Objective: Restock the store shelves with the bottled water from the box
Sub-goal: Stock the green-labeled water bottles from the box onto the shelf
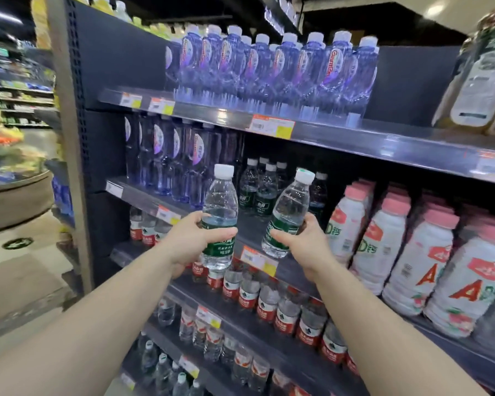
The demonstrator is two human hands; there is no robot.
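Observation:
My left hand (189, 241) grips a clear water bottle (220, 212) with a green label and white cap, held upright in front of the middle shelf (252, 230). My right hand (306, 244) grips a second such bottle (289, 212), tilted a little to the right. Both bottles hang just before the shelf's dark front part. Behind them on that shelf stand several matching green-label bottles (262, 187). The box is not in view.
Tall blue bottles (169, 158) fill the shelf's left side and the shelf above (269, 67). White bottles with pink caps (412, 247) stand to the right. Red-label water bottles (269, 301) line the lower shelves. The shelf's end post (69, 138) and an aisle floor (20, 267) lie left.

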